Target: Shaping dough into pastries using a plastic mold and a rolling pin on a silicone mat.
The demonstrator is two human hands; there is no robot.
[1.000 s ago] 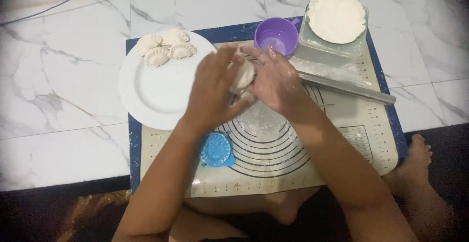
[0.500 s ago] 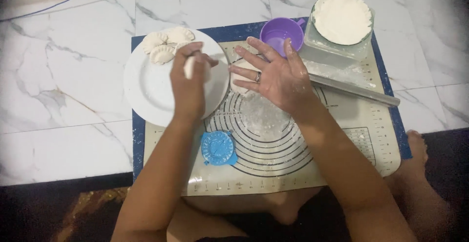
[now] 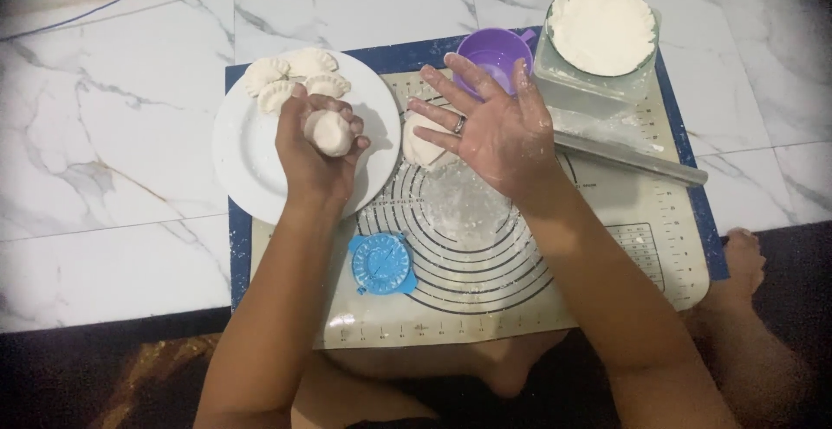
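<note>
My left hand is over the white plate and grips a folded dumpling in its fingertips. Several finished dumplings lie at the plate's far edge, just beyond that hand. My right hand hovers flat with fingers spread, dusted with flour, above the beige rolling mat. A lump of white dough lies on the mat beside its fingers, partly hidden by them. A blue dumpling press rests on the mat near my left forearm.
A purple cup stands at the mat's far edge. To its right is a clear container of white flour. A metal rolling pin lies on the mat's right side. White marble floor surrounds the mat; my bare foot is at the right.
My hands, joined over the dough, came apart. The left hand carried a folded dumpling over the plate; the right hand opened flat above the mat.
</note>
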